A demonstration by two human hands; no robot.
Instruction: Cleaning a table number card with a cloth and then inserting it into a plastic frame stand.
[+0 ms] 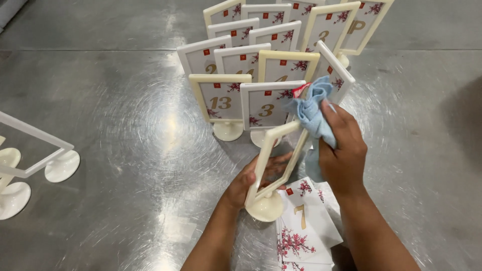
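Note:
My left hand point(251, 181) grips a cream sign-holder frame point(273, 168) on a round base, tilted to the right, with no card in it. My right hand point(342, 148) is closed on a crumpled light blue cloth point(312, 111) and presses it against the frame's upper right edge. Under my wrists lies a loose pile of white cards point(304, 223) printed with pink blossoms and gold numerals.
Behind the held frame stand several rows of cream and white holders with numbered cards point(266, 65) on a brushed steel tabletop point(125, 125). Two empty holders on round bases point(35, 160) stand at the left edge.

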